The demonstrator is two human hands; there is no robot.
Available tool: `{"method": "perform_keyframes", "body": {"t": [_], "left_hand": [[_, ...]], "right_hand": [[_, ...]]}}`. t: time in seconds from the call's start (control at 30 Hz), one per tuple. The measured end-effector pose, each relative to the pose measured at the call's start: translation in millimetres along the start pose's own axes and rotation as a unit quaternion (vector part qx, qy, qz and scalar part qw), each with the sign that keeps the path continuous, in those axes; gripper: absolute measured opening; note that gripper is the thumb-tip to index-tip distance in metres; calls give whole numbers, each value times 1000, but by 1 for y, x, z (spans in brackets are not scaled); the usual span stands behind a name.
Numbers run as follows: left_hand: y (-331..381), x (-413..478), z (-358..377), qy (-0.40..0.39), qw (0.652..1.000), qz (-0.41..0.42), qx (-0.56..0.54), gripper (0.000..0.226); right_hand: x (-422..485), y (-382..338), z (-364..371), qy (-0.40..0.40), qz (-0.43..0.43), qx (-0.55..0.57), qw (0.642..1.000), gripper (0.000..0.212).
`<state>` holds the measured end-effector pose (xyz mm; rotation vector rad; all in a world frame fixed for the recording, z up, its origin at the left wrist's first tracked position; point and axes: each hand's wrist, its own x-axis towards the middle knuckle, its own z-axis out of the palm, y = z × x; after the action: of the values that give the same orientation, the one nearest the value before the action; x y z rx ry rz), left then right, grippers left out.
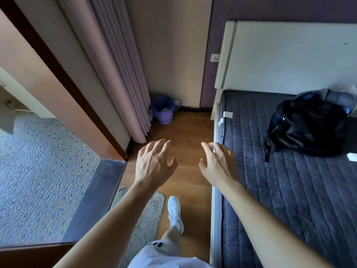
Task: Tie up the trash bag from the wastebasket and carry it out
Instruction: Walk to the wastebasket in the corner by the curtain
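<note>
Both bare forearms stretched fwd, palms down. Left hand (154, 161) w/ fingers spread, slightly curled, thumb out to the side. Right hand (218, 163) same pose, level w/ left, apart from it. Both empty, touching nothing.

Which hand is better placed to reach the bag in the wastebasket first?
Left hand, marginally: the wastebasket sits ahead on its side, by the curtain. Right hand hovers nearer the bed. Both are open and far off.

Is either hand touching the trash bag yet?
No: both the left hand and right hand are open in mid-air, far from the wastebasket.
</note>
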<state>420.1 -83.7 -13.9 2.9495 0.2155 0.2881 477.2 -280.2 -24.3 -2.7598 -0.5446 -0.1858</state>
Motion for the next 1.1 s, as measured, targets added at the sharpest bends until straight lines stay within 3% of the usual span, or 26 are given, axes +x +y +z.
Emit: {"method": "perform_keyframes", "body": {"t": [0.5,1.1], "left_hand": [[-75,230,26,14,1000,-7,-9,58],[-90,419,79,-37,999,-21,-11,59]], "right_hand": [[242,-7,40,25,-16,-40,999,46],[430,45,89,12,-12,-26,1000,47]]}}
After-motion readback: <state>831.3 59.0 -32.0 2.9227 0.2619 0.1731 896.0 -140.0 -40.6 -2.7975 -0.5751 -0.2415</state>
